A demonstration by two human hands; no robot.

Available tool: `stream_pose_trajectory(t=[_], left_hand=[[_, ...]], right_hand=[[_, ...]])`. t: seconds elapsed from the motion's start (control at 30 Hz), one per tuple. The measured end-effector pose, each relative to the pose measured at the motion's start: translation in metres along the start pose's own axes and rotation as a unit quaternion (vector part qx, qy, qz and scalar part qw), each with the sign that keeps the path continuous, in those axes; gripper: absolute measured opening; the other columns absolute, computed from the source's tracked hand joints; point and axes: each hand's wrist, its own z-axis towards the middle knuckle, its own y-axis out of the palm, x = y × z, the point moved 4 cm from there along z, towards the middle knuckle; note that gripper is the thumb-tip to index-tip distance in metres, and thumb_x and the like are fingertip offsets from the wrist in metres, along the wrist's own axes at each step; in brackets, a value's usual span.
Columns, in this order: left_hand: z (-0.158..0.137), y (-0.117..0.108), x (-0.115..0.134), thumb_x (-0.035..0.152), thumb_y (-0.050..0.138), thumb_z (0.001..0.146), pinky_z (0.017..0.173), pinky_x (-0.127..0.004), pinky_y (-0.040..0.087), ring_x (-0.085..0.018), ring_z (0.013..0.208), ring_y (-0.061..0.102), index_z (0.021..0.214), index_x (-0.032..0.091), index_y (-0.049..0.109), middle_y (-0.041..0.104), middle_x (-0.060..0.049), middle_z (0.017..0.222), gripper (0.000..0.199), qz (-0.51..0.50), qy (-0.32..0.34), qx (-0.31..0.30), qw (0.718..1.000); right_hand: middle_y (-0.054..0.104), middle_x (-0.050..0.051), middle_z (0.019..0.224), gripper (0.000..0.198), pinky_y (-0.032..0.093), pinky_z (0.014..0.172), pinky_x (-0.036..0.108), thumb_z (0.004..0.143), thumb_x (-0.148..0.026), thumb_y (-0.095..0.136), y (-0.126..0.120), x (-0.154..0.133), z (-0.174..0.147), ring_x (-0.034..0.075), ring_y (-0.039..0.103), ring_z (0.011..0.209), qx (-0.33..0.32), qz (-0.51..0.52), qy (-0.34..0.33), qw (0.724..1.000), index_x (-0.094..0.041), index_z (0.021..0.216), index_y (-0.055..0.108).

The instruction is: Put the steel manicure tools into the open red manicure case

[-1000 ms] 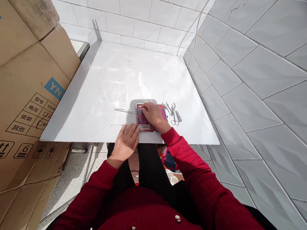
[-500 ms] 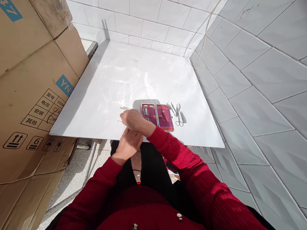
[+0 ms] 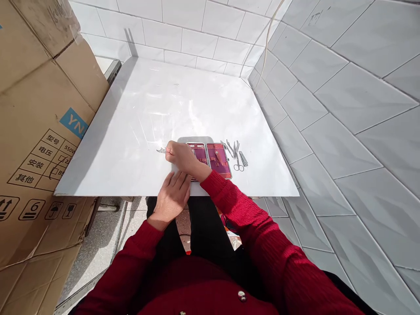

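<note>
My right hand (image 3: 182,156) is closed above the left part of an open manicure case (image 3: 220,160) with a purple-red lining. What its fingers hold, if anything, is hidden. Just past its fingertips lie small metal tools (image 3: 160,150), partly covered by the hand. My left hand (image 3: 173,194) rests at the table's front edge with fingers stretched out, just below the right hand. Slim tools sit in the case's left half, mostly behind my right forearm. Right of the case are small scissors (image 3: 239,166), a nail clipper (image 3: 243,159) and plier-like nippers (image 3: 229,148).
The white table (image 3: 108,144) meets a tiled wall (image 3: 190,39) at the back and another tiled wall (image 3: 315,131) on the right. Large cardboard boxes (image 3: 39,100) stand along the left side. A cable (image 3: 267,41) hangs in the corner.
The view has shifted slightly. My right hand has moved apart from the left hand, away from me. The left hand's fingers, earlier partly covered, now show stretched out.
</note>
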Motion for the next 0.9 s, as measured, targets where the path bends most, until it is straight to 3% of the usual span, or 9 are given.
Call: stream_pose_trajectory(t=[0.07,0.17,0.33,0.57,0.9], left_hand=[[-0.001,0.002,0.000,0.014,0.050,0.103,0.113,-0.051,0.048,-0.032,0.136,0.062,0.142,0.010,0.061,0.067,-0.020,0.142,0.041,0.001,-0.002,-0.009,1.000],[-0.003,0.004,-0.001,0.015,0.050,0.103,0.115,-0.051,0.047,-0.033,0.138,0.061,0.146,0.011,0.059,0.065,-0.020,0.146,0.044,0.010,-0.001,-0.018,1.000],[-0.003,0.005,-0.001,0.016,0.049,0.103,0.114,-0.053,0.048,-0.033,0.138,0.061,0.149,0.012,0.057,0.065,-0.020,0.146,0.047,0.019,0.000,-0.023,1.000],[0.000,0.006,-0.002,0.016,0.050,0.101,0.114,-0.053,0.048,-0.032,0.138,0.061,0.150,0.018,0.057,0.066,-0.017,0.145,0.049,0.013,-0.021,-0.040,0.999],[0.001,0.002,0.001,0.015,0.051,0.100,0.118,-0.051,0.044,-0.033,0.140,0.060,0.153,0.014,0.051,0.064,-0.018,0.147,0.052,0.027,-0.008,-0.033,0.999]], right_hand=[[0.064,-0.001,0.077,0.012,0.042,0.071,0.030,0.091,-0.011,0.054,-0.014,0.023,-0.002,0.015,0.055,0.070,0.063,0.093,0.034,0.993,-0.019,0.094,0.061],[0.061,-0.006,0.069,0.029,0.044,0.069,0.029,0.088,-0.012,0.055,-0.030,0.065,-0.011,0.014,0.057,0.065,0.133,0.204,0.085,0.966,-0.020,0.115,0.062],[0.065,-0.005,0.069,0.028,0.048,0.067,0.029,0.086,-0.016,0.060,-0.043,0.108,-0.028,0.015,0.061,0.064,0.186,0.232,0.126,0.947,-0.018,0.113,0.068],[0.074,-0.002,0.078,0.029,0.051,0.069,0.030,0.089,-0.022,0.062,-0.034,0.113,-0.025,0.017,0.068,0.070,0.171,0.213,0.147,0.951,-0.019,0.116,0.071],[0.075,0.001,0.083,0.016,0.047,0.074,0.030,0.094,-0.020,0.061,-0.031,0.106,-0.032,0.017,0.067,0.077,0.150,0.134,0.120,0.972,-0.018,0.105,0.072]])
